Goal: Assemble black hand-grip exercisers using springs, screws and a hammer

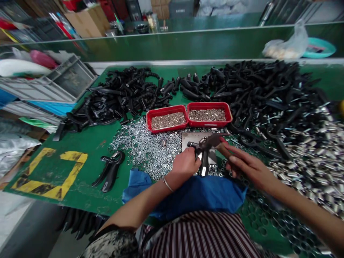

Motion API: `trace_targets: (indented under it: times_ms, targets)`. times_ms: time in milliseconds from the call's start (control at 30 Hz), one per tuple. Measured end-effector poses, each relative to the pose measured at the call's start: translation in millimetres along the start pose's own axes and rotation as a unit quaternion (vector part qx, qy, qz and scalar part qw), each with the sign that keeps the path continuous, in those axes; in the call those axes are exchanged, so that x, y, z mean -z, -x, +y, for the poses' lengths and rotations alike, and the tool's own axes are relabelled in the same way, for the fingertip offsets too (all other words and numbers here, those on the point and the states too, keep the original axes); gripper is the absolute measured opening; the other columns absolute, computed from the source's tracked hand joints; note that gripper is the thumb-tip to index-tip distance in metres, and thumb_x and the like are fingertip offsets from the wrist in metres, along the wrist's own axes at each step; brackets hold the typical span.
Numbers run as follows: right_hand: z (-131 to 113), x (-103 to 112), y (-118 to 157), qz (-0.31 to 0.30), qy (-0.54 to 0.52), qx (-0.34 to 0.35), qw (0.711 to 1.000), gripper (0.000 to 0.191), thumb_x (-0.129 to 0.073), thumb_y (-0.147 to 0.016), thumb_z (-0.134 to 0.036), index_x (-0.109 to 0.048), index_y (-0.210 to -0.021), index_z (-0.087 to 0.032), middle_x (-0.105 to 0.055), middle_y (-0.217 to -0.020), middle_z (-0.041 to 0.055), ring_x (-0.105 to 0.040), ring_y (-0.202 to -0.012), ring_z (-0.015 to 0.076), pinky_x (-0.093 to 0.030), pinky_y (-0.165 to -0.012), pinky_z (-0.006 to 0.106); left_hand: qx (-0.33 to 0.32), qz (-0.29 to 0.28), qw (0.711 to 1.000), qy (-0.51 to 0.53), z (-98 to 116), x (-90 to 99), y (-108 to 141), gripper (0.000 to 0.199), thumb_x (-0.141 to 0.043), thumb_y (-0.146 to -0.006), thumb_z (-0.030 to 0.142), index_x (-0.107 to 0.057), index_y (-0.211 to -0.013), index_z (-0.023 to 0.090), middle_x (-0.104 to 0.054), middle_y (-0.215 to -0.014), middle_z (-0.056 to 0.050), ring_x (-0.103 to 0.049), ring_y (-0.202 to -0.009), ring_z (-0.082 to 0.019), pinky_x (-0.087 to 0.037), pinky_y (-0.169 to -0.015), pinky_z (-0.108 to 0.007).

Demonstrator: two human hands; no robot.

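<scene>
My left hand [186, 162] is closed around a black two-handled tool [204, 163] with a short metal cylinder at its head. The tool rests over a flat steel plate [191, 137]. In my right hand [245, 163] is a hammer [225, 149], gripped by its wooden handle, its dark head right over the tool. The hammer hides part of the tool's head, so I cannot tell whether they touch. A similar black tool [111, 172] lies on the green table to the left. A blue cloth [199, 195] lies at the table's front edge.
Two red trays [167, 128] of small metal parts stand behind the plate. Loose nuts [145, 143] spread to their left. Black handles [126, 89] are heaped at the back. Metal cylinders [319, 161] and rings [290, 225] cover the right side. Grey crates [72, 80] stand at left.
</scene>
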State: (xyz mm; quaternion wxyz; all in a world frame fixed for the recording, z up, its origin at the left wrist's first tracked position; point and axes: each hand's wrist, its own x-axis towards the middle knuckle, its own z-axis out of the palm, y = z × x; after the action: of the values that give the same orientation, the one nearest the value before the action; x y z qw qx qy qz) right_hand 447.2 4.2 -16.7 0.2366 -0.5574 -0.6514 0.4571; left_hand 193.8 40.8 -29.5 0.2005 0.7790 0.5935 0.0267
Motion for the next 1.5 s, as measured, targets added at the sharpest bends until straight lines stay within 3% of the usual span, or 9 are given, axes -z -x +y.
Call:
trace_targets:
  times_ms: [100, 200, 333, 500, 700, 900, 1133, 1300, 1500]
  targets:
    - [23.1, 11.2, 13.0, 0.061, -0.011, -0.073, 0.995, 0.051, -0.044, -0.101, -0.054, -0.049, -0.143, -0.026, -0.07, -0.075, 0.005, -0.066, -0.064, 0.0214, -0.055, -0.057, 0.033, -0.038, 0.007, 0.999, -0.004, -21.9, 21.9, 11.5, 0.022, -0.05, -0.094, 0.028, -0.066, -0.104, 0.016, -0.069, -0.104, -0.011, -0.068, -0.092, -0.026, -0.051, -0.076, -0.034]
    - [54.8, 35.8, 20.6, 0.035, 0.109, -0.102, 0.988, 0.043, -0.047, -0.096, -0.06, -0.063, -0.117, -0.026, -0.069, -0.071, 0.0099, -0.064, -0.058, 0.0263, -0.054, -0.054, 0.041, -0.003, 0.043, 0.999, -0.015, -76.3, 53.0, 51.2, 0.028, -0.047, -0.096, 0.032, -0.067, -0.111, 0.018, -0.068, -0.104, -0.009, -0.067, -0.095, -0.024, -0.052, -0.082, -0.034]
    - [64.0, 62.4, 0.1, 0.089, 0.311, 0.066, 0.944, 0.039, -0.043, -0.094, -0.06, -0.068, -0.1, -0.031, -0.07, -0.1, 0.0133, -0.068, -0.09, 0.0381, -0.054, -0.082, 0.06, 0.144, 0.142, 0.976, -0.076, -182.8, 89.6, 120.2, 0.038, -0.044, -0.097, 0.038, -0.066, -0.118, 0.016, -0.066, -0.109, -0.01, -0.065, -0.097, -0.025, -0.051, -0.088, -0.036]
    - [24.4, 42.1, -71.0, 0.125, 0.364, 0.177, 0.906, 0.038, -0.038, -0.099, -0.039, -0.067, -0.118, -0.022, -0.067, -0.119, 0.0151, -0.065, -0.108, 0.0337, -0.051, -0.094, 0.049, 0.239, 0.106, 0.958, -0.114, -271.8, 101.4, 164.8, 0.039, -0.044, -0.095, 0.039, -0.066, -0.118, 0.016, -0.068, -0.108, -0.01, -0.065, -0.098, -0.025, -0.051, -0.089, -0.034]
    - [18.9, -8.3, -126.9, 0.151, 0.444, 0.055, 0.881, 0.038, -0.04, -0.101, -0.033, -0.062, -0.127, -0.016, -0.064, -0.125, 0.0225, -0.064, -0.104, 0.0366, -0.051, -0.073, 0.043, 0.143, 0.202, 0.954, -0.168, -221.0, 81.8, 127.0, 0.037, -0.037, -0.103, 0.033, -0.063, -0.127, 0.02, -0.065, -0.115, -0.012, -0.063, -0.105, -0.024, -0.049, -0.094, -0.034]
    - [16.8, -7.4, -130.5, 0.171, 0.431, -0.019, 0.886, 0.029, -0.051, -0.098, -0.04, -0.068, -0.108, -0.018, -0.067, -0.116, 0.0173, -0.064, -0.1, 0.031, -0.049, -0.073, 0.037, 0.089, 0.042, 0.963, -0.252, -176.6, 46.7, 61.4, 0.029, -0.036, -0.101, 0.02, -0.065, -0.102, 0.013, -0.063, -0.099, -0.014, -0.065, -0.09, -0.026, -0.051, -0.079, -0.034]
    - [19.6, 0.0, -130.3, 0.185, 0.358, 0.024, 0.915, 0.028, -0.052, -0.096, -0.044, -0.067, -0.097, -0.02, -0.07, -0.103, 0.0147, -0.061, -0.098, 0.0303, -0.048, -0.078, 0.039, 0.122, 0.0, 0.961, -0.249, -182.0, 63.2, 50.6, 0.032, -0.034, -0.099, 0.026, -0.062, -0.112, 0.015, -0.066, -0.097, -0.014, -0.069, -0.084, -0.029, -0.051, -0.069, -0.034]
    - [13.4, 7.8, -103.6, 0.243, 0.152, 0.026, 0.958, 0.028, -0.061, -0.091, -0.048, -0.055, -0.099, -0.022, -0.068, -0.088, 0.0074, -0.063, -0.077, 0.0234, -0.049, -0.071, 0.037, 0.145, 0.013, 0.956, -0.254, -178.4, 74.2, 43.0, 0.031, -0.04, -0.094, 0.025, -0.066, -0.108, 0.015, -0.07, -0.1, -0.017, -0.069, -0.091, -0.032, -0.051, -0.072, -0.036]
    - [-2.2, 4.9, -60.9, 0.104, -0.234, 0.009, 0.967, 0.031, -0.07, -0.089, -0.041, -0.048, -0.106, -0.028, -0.063, -0.081, -0.0034, -0.059, -0.063, 0.0135, -0.05, -0.06, 0.028, 0.094, 0.021, 0.955, -0.28, -176.0, 85.7, 19.7, 0.031, -0.044, -0.089, 0.021, -0.073, -0.098, 0.015, -0.072, -0.1, -0.019, -0.066, -0.1, -0.037, -0.049, -0.083, -0.045]
